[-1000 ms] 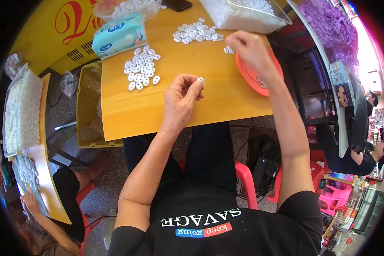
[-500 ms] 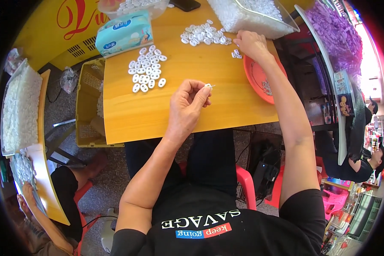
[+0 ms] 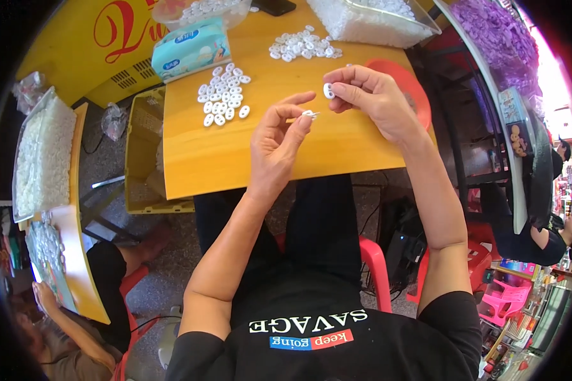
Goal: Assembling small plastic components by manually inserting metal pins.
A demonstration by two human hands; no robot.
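My left hand pinches a small white piece between thumb and forefinger; a thin metal pin sticks out of it to the right. Slightly farther off and to the right, my right hand grips a white oval plastic piece with two dark holes by its edge. The two pieces are close together but apart, above the wooden table. Similar two-holed ovals form a loose group left of my hands and a heap farther back. My right hand partly covers a red bowl.
A blue tissue pack stands at the back left. Behind are a clear tub of white parts, another tub and a dark phone. A yellow crate stands left of the table. Another person's hand works at the left.
My right hand has come from the far heap back toward my left hand, bringing a white oval piece. The left hand keeps its piece, its forefinger now more extended. The view has shifted slightly.
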